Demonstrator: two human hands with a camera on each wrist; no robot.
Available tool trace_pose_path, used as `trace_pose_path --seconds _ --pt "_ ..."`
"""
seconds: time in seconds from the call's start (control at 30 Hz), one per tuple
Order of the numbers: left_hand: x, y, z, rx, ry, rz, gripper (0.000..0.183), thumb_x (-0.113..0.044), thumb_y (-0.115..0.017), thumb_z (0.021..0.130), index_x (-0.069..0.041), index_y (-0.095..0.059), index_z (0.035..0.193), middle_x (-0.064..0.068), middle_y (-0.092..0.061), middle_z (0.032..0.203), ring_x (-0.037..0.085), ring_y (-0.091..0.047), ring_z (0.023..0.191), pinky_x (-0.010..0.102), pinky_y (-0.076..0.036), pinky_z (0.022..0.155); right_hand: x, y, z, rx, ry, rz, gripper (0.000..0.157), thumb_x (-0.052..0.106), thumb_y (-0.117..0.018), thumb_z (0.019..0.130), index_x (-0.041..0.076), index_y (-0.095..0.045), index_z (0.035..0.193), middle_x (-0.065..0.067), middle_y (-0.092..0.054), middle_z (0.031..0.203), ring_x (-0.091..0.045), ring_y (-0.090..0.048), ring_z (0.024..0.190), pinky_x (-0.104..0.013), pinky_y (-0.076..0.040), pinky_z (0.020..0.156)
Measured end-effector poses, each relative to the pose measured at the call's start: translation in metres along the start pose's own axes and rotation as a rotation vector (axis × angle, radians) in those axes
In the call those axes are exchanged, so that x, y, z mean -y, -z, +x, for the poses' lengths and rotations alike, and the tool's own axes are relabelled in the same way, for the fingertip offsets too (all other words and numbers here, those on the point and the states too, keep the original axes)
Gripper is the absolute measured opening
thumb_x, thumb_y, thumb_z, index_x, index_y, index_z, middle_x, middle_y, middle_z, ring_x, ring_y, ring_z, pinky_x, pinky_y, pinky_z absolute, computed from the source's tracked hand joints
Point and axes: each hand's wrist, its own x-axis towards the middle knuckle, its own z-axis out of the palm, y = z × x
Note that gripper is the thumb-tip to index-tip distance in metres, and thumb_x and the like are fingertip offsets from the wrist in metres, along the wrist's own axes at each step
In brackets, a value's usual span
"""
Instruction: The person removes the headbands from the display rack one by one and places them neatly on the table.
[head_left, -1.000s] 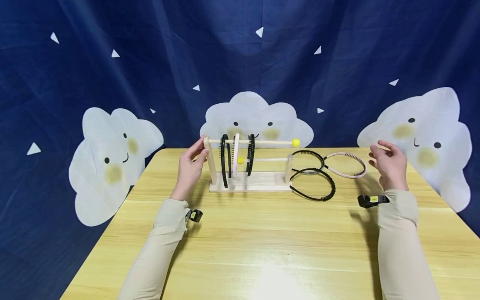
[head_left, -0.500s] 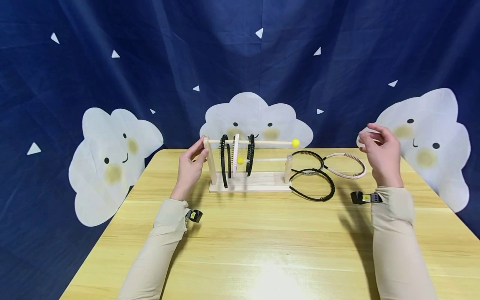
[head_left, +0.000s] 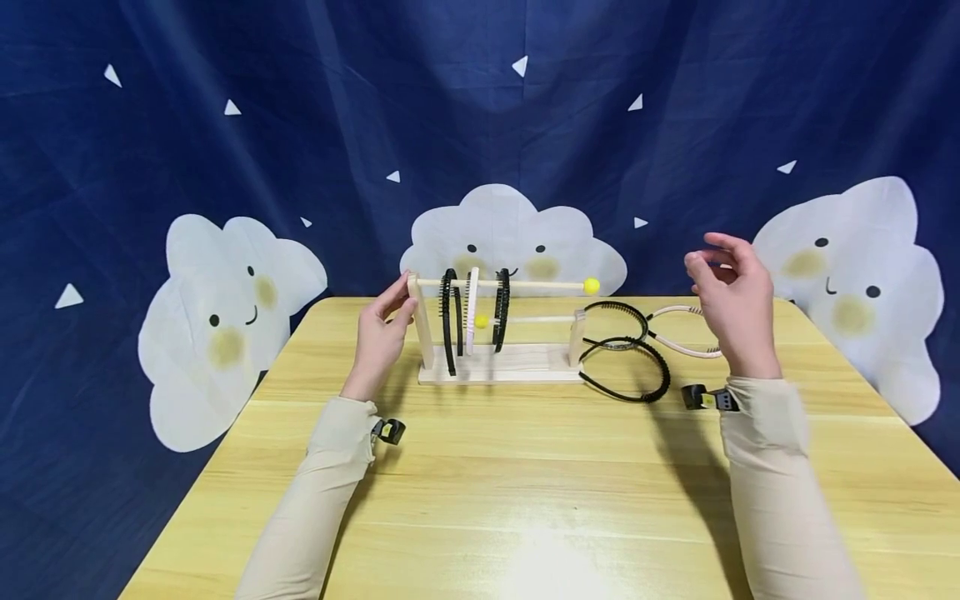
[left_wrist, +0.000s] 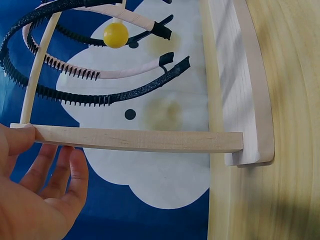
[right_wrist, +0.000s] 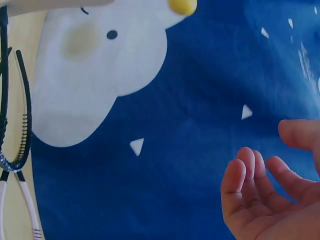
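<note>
A wooden stand with two rods stands on the table. At the top of its taller left post, my left hand pinches the wood between thumb and fingers. From the upper rod hang a black toothed headband, a pale pink headband and another black headband. My right hand is raised to the right of the stand, its fingers loosely bent and holding nothing. In the right wrist view, the thumb and fingers are apart.
Right of the stand lie two black headbands, the front one and the back one, plus a pink-and-black headband partly behind my right hand. Yellow balls cap the upper rod and lower rod. A blue cloud-patterned curtain hangs behind.
My right hand has moved left and slightly up, toward the stand, and now covers part of the pink-and-black headband. My left hand and the stand have stayed put.
</note>
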Motion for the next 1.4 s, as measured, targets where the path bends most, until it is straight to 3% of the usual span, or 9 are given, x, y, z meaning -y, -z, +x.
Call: trace_pose_path --seconds 0.27,0.47,0.6,0.87,1.1,1.4 --pt "-0.001 -0.001 0.003 0.013 0.037 -0.011 0.049 -0.014 -0.059 0.104 -0.017 -0.05 0.152 0.011 -0.058 0.148 0.026 -0.055 0.13 0.016 -0.051 0.088 0.014 -0.022 -0.011 0.027 0.13 -0.098 0.044 0.033 -0.068 0.099 0.017 -0.061 0.138 0.014 -0.06 0.1 0.0 -0.059 0.092 -0.015 -0.044 0.075" --pt "0.0 0.001 0.0 0.013 0.025 0.001 0.048 -0.016 -0.06 0.104 -0.02 -0.052 0.151 0.009 -0.06 0.146 0.023 -0.057 0.128 0.019 -0.052 0.09 0.024 -0.04 -0.022 0.069 0.204 -0.11 0.042 0.034 -0.067 0.099 0.015 -0.062 0.136 0.001 -0.066 0.104 -0.002 -0.06 0.092 -0.016 -0.045 0.079" --pt "0.0 0.001 -0.001 0.011 0.018 0.002 0.048 -0.017 -0.061 0.104 -0.02 -0.053 0.151 0.01 -0.061 0.144 0.022 -0.057 0.125 0.025 -0.054 0.093 0.03 -0.052 -0.027 0.101 0.226 -0.119 0.041 0.033 -0.066 0.1 0.015 -0.062 0.137 -0.005 -0.068 0.107 -0.004 -0.061 0.092 -0.017 -0.046 0.081" --pt "0.001 0.001 0.0 0.012 0.002 -0.001 0.048 -0.017 -0.061 0.104 -0.02 -0.053 0.151 0.01 -0.061 0.144 0.022 -0.057 0.124 0.022 -0.053 0.091 0.043 -0.074 -0.033 0.171 0.257 -0.125 0.043 0.037 -0.066 0.1 0.016 -0.061 0.138 -0.006 -0.071 0.107 -0.019 -0.068 0.094 -0.018 -0.049 0.078" --pt "0.001 0.0 0.001 0.02 0.007 0.0 0.047 -0.018 -0.06 0.104 -0.019 -0.053 0.151 0.011 -0.06 0.144 0.023 -0.057 0.125 0.035 -0.054 0.098 0.049 -0.092 -0.041 0.232 0.292 -0.114 0.04 0.033 -0.069 0.099 0.017 -0.064 0.135 -0.005 -0.073 0.103 -0.021 -0.072 0.087 -0.031 -0.055 0.076" --pt "0.001 0.001 0.0 0.014 0.01 -0.007 0.048 -0.017 -0.06 0.104 -0.019 -0.052 0.151 0.011 -0.06 0.145 0.023 -0.057 0.125 0.017 -0.052 0.091 0.05 -0.119 -0.053 0.334 0.305 -0.089 0.04 0.029 -0.071 0.098 0.015 -0.064 0.134 -0.006 -0.073 0.098 -0.023 -0.073 0.084 -0.037 -0.058 0.073"
